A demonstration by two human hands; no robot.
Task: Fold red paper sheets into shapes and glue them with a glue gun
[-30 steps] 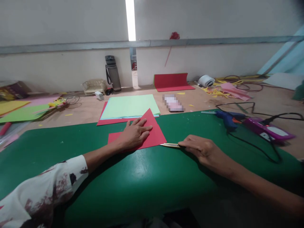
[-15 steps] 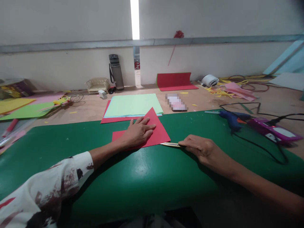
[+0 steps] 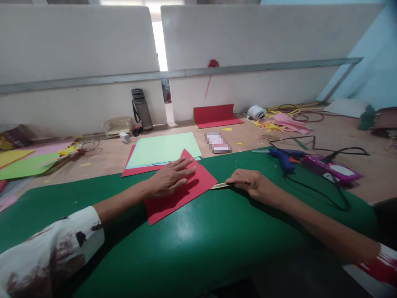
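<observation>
A red sheet of paper (image 3: 192, 188) lies at an angle on the green mat (image 3: 192, 248), one corner pointing away and another towards me. My left hand (image 3: 172, 176) is over its left side with the fingers spread, casting a shadow on it. Pinched in my right hand (image 3: 248, 182) is a slim yellowish cutter knife (image 3: 221, 186). Its tip meets the right corner of the red paper; whether it goes beneath the sheet cannot be made out. Behind my left hand sits a stack of pale green paper (image 3: 167, 147), with blue and red sheets showing under it.
A blue glue gun (image 3: 283, 159) and a purple power strip (image 3: 333, 169) with black cables lie to the right. Farther back are a phone (image 3: 218, 142), a folded red sheet (image 3: 217, 116), a dark bottle (image 3: 142, 109) and a miniature sofa (image 3: 118, 126). Coloured paper (image 3: 31, 163) lies left.
The red paper has turned, its near left corner swinging towards me. My left hand's fingers have straightened. My right hand still holds the knife by the right corner. The head view has shifted.
</observation>
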